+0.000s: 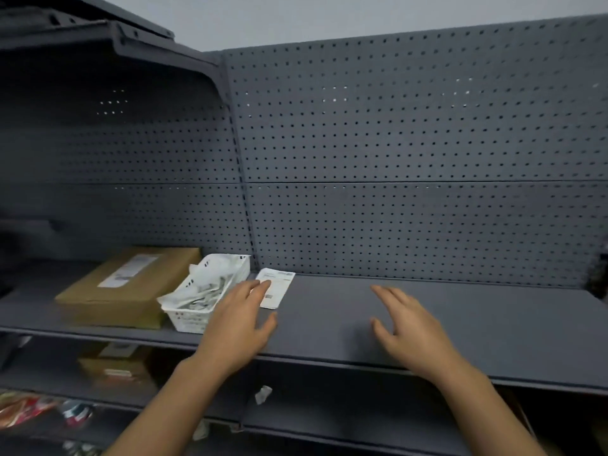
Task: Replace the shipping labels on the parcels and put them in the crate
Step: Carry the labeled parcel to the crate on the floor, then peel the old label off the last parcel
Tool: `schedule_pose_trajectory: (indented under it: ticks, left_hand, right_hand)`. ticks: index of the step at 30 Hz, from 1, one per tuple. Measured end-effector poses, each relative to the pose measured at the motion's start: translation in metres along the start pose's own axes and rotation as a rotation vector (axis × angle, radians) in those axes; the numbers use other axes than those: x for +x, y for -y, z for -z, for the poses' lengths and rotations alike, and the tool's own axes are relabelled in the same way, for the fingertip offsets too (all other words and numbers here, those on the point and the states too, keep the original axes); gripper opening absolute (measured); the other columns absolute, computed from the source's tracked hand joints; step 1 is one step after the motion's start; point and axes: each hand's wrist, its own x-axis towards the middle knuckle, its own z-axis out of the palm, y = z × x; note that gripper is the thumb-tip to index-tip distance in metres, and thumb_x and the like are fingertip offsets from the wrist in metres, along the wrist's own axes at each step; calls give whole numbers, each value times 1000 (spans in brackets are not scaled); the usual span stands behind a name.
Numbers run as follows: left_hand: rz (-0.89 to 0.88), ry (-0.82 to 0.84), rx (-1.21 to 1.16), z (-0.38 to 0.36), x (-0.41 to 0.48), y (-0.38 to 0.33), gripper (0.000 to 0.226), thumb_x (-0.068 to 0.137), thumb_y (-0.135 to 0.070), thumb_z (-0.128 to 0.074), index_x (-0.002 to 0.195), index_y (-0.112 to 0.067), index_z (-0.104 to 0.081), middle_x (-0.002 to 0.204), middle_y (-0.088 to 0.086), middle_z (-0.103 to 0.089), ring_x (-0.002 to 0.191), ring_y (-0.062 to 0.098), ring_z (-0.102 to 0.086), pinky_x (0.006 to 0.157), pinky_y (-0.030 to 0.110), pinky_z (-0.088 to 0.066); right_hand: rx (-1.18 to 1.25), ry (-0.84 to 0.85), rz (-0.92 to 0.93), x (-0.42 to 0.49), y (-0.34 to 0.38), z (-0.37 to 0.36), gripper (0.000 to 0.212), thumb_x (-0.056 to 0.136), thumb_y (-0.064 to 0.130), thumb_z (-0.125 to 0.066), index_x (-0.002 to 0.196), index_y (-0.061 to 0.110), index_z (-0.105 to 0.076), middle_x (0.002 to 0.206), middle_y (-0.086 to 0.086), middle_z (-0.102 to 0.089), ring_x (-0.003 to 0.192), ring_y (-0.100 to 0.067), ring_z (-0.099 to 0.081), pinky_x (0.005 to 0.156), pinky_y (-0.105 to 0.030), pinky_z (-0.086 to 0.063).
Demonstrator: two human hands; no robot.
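Brown parcel [128, 286], white basket [210, 291], white label [275, 287], grey perforated shelving [411, 159]

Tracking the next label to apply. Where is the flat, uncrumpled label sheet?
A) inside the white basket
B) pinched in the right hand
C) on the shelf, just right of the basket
C: the label sheet lies flat on the shelf beside the white basket, at the fingertips of the left hand.

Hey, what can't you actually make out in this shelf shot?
Head view:
1. Print on the loose label and on the top parcel's label: too small and blurred to read.
2. Whether the left hand touches the loose label: its fingertips overlap it.
3. The lower parcel: mostly hidden by the shelf above it, in shadow.
4. The crate: not in frame.
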Motion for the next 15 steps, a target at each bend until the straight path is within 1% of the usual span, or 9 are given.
schedule_pose_trajectory:
  ticks: [3,5,7,9,12,15]
  left_hand:
    - [40,-26,7,10,5,49,73,88,-56,-40,151,-20,-47,148,-1,-50,138,20,-45,117,38,-38]
    - [55,-40,10,17,9,83,73,88,-56,-38,150,-19,-48,148,-1,-51,138,19,-45,117,37,-38]
    - [82,-45,4,25,15,119,66,94,-52,-45,152,-21,-46,150,-2,-49,138,18,-44,115,36,-39]
    - [106,-53,-9,33,21,154,61,98,-48,-52,154,-25,-42,151,-5,-47,137,17,-44,113,36,-41]
    - [117,-61,-16,45,30,200,59,100,-48,-51,154,-28,-40,146,-8,-47,134,17,-44,108,34,-42]
    - [131,-61,-10,55,40,242,58,101,-46,-52,154,-26,-40,153,-6,-42,142,17,-38,115,35,-36]
  right_hand:
    - [19,18,24,35,41,-26,63,104,45,-47,161,28,-26,162,12,-33,144,-14,-37,110,-32,-40]
    - [39,29,44,56,72,-44,63,103,45,-48,160,28,-27,161,14,-34,138,-14,-44,106,-32,-43]
    - [64,40,68,76,105,-61,62,103,44,-50,159,30,-29,157,16,-36,131,-14,-48,100,-31,-45]
    - [83,48,90,98,136,-77,59,102,43,-50,157,32,-31,151,18,-39,127,-12,-49,92,-30,-46]
    - [115,44,104,130,180,-99,57,102,44,-50,156,33,-32,146,18,-43,131,-10,-44,92,-29,-45]
    - [157,43,121,159,220,-119,57,102,43,-50,156,33,-33,149,18,-42,130,-10,-47,90,-27,-41]
